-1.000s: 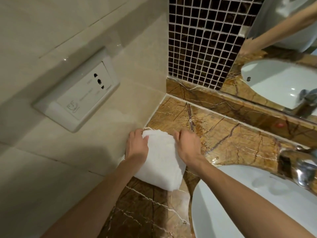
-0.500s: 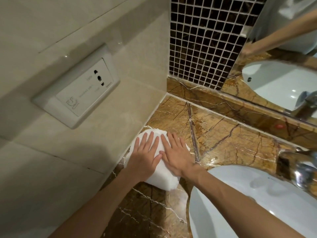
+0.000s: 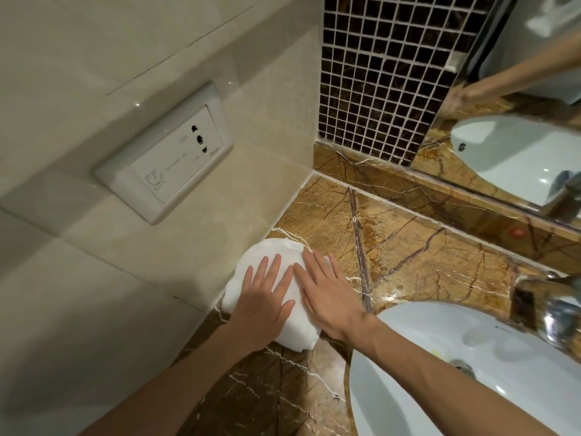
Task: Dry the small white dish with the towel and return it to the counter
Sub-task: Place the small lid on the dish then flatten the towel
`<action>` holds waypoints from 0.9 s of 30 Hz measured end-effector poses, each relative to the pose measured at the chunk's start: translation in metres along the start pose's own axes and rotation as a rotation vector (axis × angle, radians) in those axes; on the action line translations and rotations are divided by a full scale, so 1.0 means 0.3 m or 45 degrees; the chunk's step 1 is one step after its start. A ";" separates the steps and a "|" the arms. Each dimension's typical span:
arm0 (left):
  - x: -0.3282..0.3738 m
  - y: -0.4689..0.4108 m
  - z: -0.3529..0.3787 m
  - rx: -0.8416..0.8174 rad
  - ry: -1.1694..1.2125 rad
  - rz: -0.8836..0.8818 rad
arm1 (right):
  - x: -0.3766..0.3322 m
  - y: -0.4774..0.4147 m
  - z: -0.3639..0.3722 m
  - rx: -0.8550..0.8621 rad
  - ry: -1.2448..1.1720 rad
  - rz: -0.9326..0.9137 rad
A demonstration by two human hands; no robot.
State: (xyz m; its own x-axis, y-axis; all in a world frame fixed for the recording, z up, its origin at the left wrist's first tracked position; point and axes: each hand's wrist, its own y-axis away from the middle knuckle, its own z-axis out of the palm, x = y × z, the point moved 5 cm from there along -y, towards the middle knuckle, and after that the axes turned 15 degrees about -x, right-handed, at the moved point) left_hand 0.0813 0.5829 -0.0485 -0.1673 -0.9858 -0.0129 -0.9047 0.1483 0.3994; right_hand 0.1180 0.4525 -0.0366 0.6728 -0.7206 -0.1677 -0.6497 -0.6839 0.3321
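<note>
A folded white towel (image 3: 267, 250) lies on the brown marble counter (image 3: 408, 253) against the left wall. My left hand (image 3: 267, 297) rests flat on the towel's left part, fingers spread. My right hand (image 3: 330, 294) lies flat on its right part, fingers stretched out and partly on the counter. Neither hand grips anything. No small white dish is visible; the towel and hands cover whatever may be under them.
A white basin (image 3: 440, 372) is set into the counter at the lower right, with a chrome tap (image 3: 559, 316) over it. A wall socket (image 3: 166, 152) sits on the beige tiles to the left. Dark mosaic tiles (image 3: 383, 73) and a mirror (image 3: 518, 105) stand behind.
One second ago both hands held the towel's edges with bent fingers. They have since flattened on top of it, and the towel now lies more compact against the wall.
</note>
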 end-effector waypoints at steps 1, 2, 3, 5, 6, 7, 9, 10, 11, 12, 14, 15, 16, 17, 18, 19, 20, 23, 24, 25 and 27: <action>0.004 0.008 0.011 -0.010 0.011 0.015 | 0.005 0.007 0.008 -0.026 0.002 -0.002; 0.004 0.014 0.019 -0.017 0.014 0.023 | 0.009 0.010 0.020 -0.056 -0.014 0.003; 0.004 0.017 0.022 -0.020 0.014 0.026 | 0.010 0.010 0.031 -0.081 -0.042 0.014; -0.003 0.019 0.020 -0.012 0.033 0.027 | 0.003 0.004 0.048 -0.109 -0.114 0.047; -0.008 0.019 0.019 0.000 0.053 0.035 | -0.004 -0.001 0.051 -0.120 -0.141 0.064; -0.017 0.021 0.015 0.015 0.074 0.046 | -0.013 -0.006 0.052 -0.128 -0.155 0.076; -0.039 0.028 0.011 0.042 0.097 0.074 | -0.029 -0.017 0.047 -0.139 -0.143 0.087; -0.048 0.033 0.010 0.056 0.092 0.089 | -0.033 -0.020 0.043 -0.150 -0.120 0.088; -0.051 0.036 0.007 0.066 0.089 0.094 | -0.034 -0.023 0.040 -0.163 -0.097 0.086; -0.049 0.039 0.002 0.068 0.102 0.086 | -0.032 -0.024 0.036 -0.174 -0.080 0.079; -0.029 0.045 -0.007 0.061 0.164 0.053 | -0.023 -0.018 0.026 -0.173 -0.067 0.054; -0.012 0.046 -0.007 0.054 0.189 0.045 | -0.016 -0.013 0.019 -0.153 -0.066 0.043; 0.008 0.047 -0.004 0.037 0.201 0.041 | -0.007 -0.006 0.014 -0.127 -0.059 0.040; 0.028 0.046 0.005 0.015 0.194 0.037 | 0.005 0.001 0.009 -0.107 -0.044 0.044; 0.043 0.044 0.019 -0.024 0.188 0.025 | 0.016 0.008 0.007 -0.099 -0.025 0.050; 0.054 0.043 0.033 -0.064 0.195 0.005 | 0.024 0.013 0.006 -0.101 -0.008 0.054; 0.062 0.043 0.044 -0.091 0.202 -0.014 | 0.030 0.016 0.006 -0.111 0.004 0.051; 0.069 0.045 0.050 -0.150 0.172 -0.027 | 0.027 0.013 0.010 -0.155 0.021 0.044; 0.063 0.049 0.049 -0.161 0.166 -0.023 | 0.019 0.009 0.011 -0.161 0.013 0.047; 0.050 0.053 0.049 -0.168 0.164 -0.018 | 0.009 0.003 0.013 -0.161 -0.001 0.049; 0.021 0.061 0.049 -0.168 0.179 -0.001 | -0.015 -0.009 0.019 -0.160 -0.032 0.051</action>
State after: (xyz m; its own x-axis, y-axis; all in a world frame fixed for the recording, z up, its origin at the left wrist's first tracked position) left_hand 0.0579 0.5806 -0.0546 -0.1019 -0.9885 0.1116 -0.8441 0.1453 0.5162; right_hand 0.1148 0.4571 -0.0421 0.6373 -0.7506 -0.1743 -0.6252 -0.6360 0.4524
